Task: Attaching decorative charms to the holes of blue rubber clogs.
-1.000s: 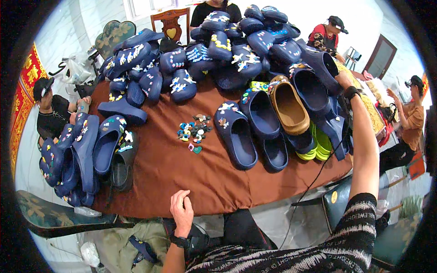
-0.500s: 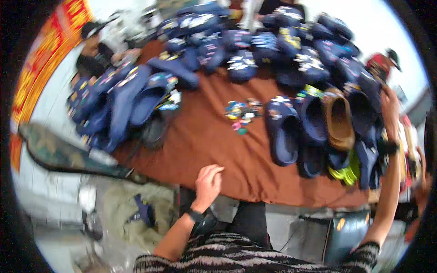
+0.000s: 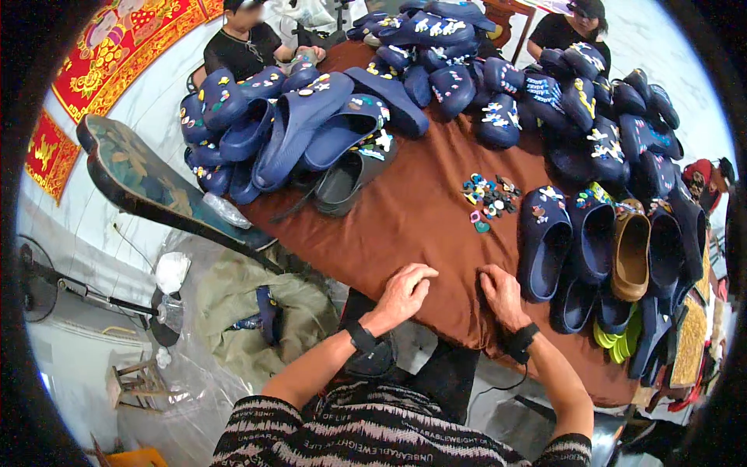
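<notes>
My left hand [image 3: 402, 296] rests at the near edge of the brown tablecloth [image 3: 373, 233], fingers loosely stretched and nothing held. Beside it, to the right, my right hand [image 3: 504, 298] lies on the cloth edge, its fingers slightly bent and also holding nothing. Beyond my hands is a small heap of colourful shoe charms [image 3: 492, 198]. A navy clog [image 3: 545, 245] decorated with charms stands nearest my right hand, in a row with a tan clog [image 3: 630, 253] and other navy ones. Lime-green clogs [image 3: 620, 341] sit partly under that row.
Piled navy clogs [image 3: 307, 109] cover the table's left side, with a black clog [image 3: 346, 183] in front. More clogs [image 3: 451, 86] line the far side. Two people [image 3: 241, 43] sit across the table. A wooden chair back [image 3: 156, 187] and an olive sack [image 3: 233, 311] are at left.
My right hand has come back from the clogs at the far right to the table's near edge. My left hand has moved onto the cloth. The view has swung left.
</notes>
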Demonstrator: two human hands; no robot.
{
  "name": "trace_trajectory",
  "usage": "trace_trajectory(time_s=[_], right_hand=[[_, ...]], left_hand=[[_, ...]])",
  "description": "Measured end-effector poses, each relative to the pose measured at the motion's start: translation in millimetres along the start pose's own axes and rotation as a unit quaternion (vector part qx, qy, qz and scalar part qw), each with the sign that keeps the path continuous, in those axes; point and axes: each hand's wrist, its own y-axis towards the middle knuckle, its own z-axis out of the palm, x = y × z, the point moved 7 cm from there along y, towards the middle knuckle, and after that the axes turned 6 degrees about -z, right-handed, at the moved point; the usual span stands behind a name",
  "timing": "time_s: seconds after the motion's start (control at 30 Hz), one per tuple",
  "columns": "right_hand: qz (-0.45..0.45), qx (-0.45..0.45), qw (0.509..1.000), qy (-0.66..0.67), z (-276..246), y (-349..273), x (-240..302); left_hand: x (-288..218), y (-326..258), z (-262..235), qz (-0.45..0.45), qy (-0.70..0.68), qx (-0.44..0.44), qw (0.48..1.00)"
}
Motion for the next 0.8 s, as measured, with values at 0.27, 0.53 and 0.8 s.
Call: trace_trajectory(time_s=[0.27,0.53,0.8], right_hand=[[0.070,-0.018,0.997,-0.029,4.8,0.9,-11.1],[0.077,0.024,0.997,-0.014,8.3,6.3,-9.6],[0.059,0.013,0.998,-0.019,3.4,6.0,-8.7]], left_hand=[[-9.8,164.6,-45.2,0.180,0.236,-0.038,0.954],[35.8,324.2,-46.3,0.176,0.605,-0.028,0.776],[75.4,371.1,-46.4,0.170,0.664,0.036,0.727]])
